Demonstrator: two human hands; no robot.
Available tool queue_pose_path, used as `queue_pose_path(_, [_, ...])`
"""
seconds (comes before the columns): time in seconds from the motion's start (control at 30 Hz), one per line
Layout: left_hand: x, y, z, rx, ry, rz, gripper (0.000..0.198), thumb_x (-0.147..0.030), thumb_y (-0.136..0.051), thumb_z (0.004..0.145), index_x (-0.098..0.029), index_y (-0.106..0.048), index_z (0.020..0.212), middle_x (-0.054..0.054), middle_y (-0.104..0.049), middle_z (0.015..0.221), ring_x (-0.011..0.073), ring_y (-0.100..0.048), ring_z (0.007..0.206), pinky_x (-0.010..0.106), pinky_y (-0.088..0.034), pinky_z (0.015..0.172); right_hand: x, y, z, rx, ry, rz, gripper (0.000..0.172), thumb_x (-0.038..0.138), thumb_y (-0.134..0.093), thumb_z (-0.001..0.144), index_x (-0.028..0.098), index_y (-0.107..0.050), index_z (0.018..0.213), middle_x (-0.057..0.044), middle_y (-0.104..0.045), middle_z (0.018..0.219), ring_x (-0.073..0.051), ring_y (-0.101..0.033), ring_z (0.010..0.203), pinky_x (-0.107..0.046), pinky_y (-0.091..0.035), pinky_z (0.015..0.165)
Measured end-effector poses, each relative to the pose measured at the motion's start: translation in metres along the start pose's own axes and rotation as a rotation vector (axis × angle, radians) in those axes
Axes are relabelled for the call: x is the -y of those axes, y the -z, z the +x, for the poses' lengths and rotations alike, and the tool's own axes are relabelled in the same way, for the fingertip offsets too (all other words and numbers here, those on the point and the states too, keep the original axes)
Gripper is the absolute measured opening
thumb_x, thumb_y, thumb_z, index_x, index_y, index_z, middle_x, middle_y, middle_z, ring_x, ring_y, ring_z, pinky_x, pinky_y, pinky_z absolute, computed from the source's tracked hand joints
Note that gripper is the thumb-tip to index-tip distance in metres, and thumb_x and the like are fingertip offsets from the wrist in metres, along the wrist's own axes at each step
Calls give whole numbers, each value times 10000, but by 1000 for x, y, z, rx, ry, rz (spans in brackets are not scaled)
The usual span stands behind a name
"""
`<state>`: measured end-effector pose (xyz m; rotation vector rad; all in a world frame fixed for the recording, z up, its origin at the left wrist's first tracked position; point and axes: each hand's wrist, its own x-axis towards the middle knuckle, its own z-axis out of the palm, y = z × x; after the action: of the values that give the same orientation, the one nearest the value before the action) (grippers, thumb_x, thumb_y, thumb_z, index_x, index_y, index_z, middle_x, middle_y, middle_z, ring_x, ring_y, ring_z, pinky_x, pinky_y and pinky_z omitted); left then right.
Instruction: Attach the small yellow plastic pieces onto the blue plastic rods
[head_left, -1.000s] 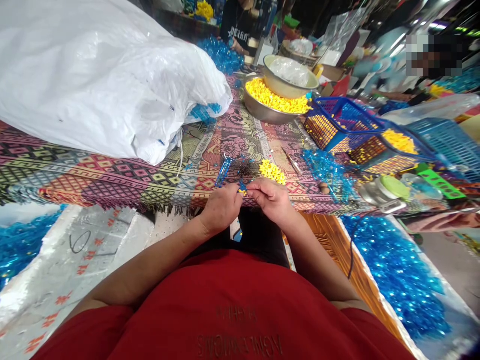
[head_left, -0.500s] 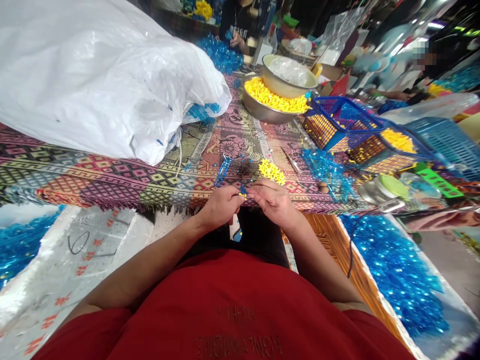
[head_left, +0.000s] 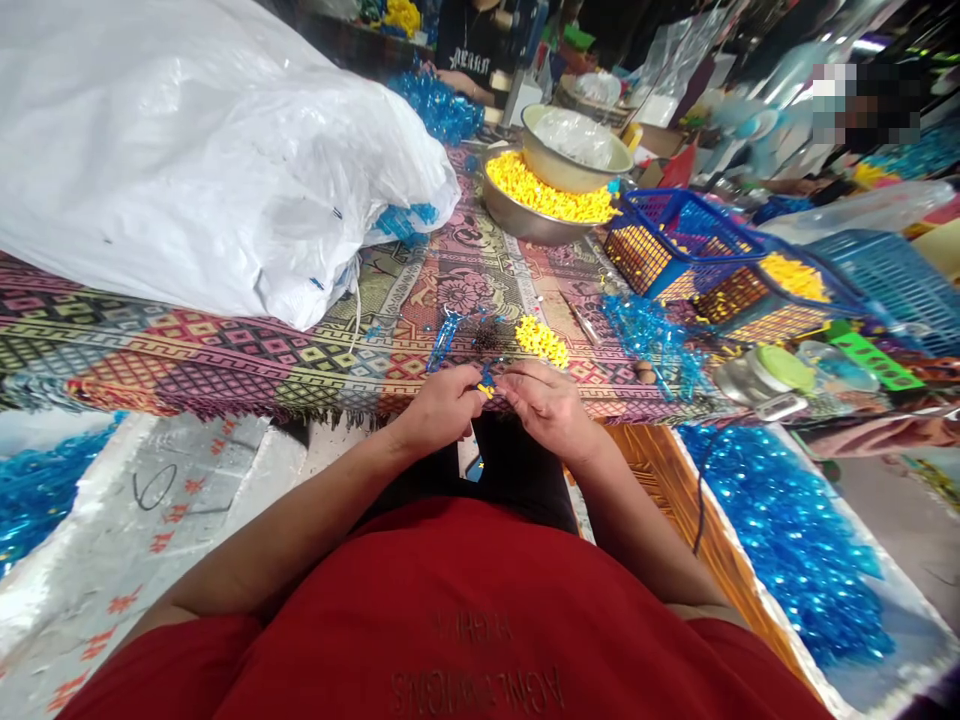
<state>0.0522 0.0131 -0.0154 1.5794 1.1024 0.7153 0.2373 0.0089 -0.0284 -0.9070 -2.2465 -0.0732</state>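
Note:
At the table's near edge, my left hand (head_left: 444, 402) pinches a small blue and yellow piece (head_left: 487, 386) between thumb and fingertips. My right hand (head_left: 547, 405) is closed at the right side of this same piece, its fingertips pressed together; whatever they hold is too small to make out. Just beyond my right hand lies a small heap of yellow pieces (head_left: 541, 341). A few thin blue strips (head_left: 445, 340) and a cluster of tiny dark bits (head_left: 489, 334) lie beyond my left hand on the patterned cloth (head_left: 405, 290).
A big white plastic bag (head_left: 225, 150) covers the left side. Farther back stands a metal basin (head_left: 536, 228) of yellow pieces with a bowl (head_left: 577, 150) on it. Blue baskets (head_left: 682, 240), blue strips (head_left: 649, 335) and a jar (head_left: 761, 375) are on the right. A person (head_left: 469, 60) sits opposite.
My hands stay together at the small piece, with the fingers shifting slightly. The person opposite has lowered a raised hand.

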Motion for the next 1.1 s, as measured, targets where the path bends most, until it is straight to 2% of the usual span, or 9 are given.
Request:
queue_pose_path(0.1, [-4, -1, 0, 36, 57, -8, 115, -158, -422, 757, -189, -466, 655, -64, -474, 454, 95, -471, 334, 198, -314, 365, 2, -4, -1, -23, -54, 18, 181, 157, -486, 908, 151, -657, 967, -102, -654, 906, -177, -634, 847, -314, -562, 732])
queue_pose_path(0.23, [-5, -4, -2, -3, -32, 21, 141, -149, -410, 777, -184, -466, 652, -70, -450, 411, 82, -446, 332, 190, -309, 388, 6, -7, -1, -105, -99, 90, 154, 162, -510, 899, 178, -654, 952, -81, -644, 892, -169, -626, 837, -314, -554, 727])
queue_pose_path(0.33, [-5, -4, -4, -15, -46, -8, 157, -148, -406, 787, -182, -463, 645, -71, -446, 398, 76, -438, 331, 183, -313, 394, 7, -8, 1, -136, -109, 123, 157, 172, -503, 903, 185, -654, 941, -78, -640, 888, -169, -624, 849, -317, -551, 736])
queue_pose_path(0.5, [-2, -7, -3, -10, 12, -106, 165, -165, -394, 793, -182, -472, 648, -61, -471, 402, 83, -455, 330, 176, -322, 365, 2, -9, 1, -92, -141, 186, 161, 206, -509, 907, 203, -662, 956, -69, -639, 926, -167, -619, 883, -330, -547, 768])
queue_pose_path(0.7, [4, -10, 0, 0, 77, -215, 152, -205, -400, 777, -184, -495, 659, -50, -490, 399, 102, -459, 312, 188, -315, 325, 2, -10, 1, -114, -166, 222, 176, 175, -516, 900, 202, -662, 994, -77, -630, 962, -173, -608, 922, -350, -535, 798])
queue_pose_path(0.87, [5, -10, 2, 10, 58, -328, 119, -202, -420, 752, -179, -516, 685, -45, -516, 433, 111, -491, 341, 198, -353, 337, 7, -5, -2, -175, -208, 157, 114, 203, -566, 869, 213, -669, 916, -66, -610, 918, -188, -586, 899, -368, -524, 787])
queue_pose_path(1.1, [2, -14, 1, 25, 66, -367, 118, -212, -428, 760, -172, -528, 711, -47, -509, 415, 99, -467, 334, 192, -351, 355, 11, -7, -9, -81, -128, 42, 163, 165, -491, 894, 190, -641, 954, -82, -593, 898, -188, -580, 861, -334, -524, 723])
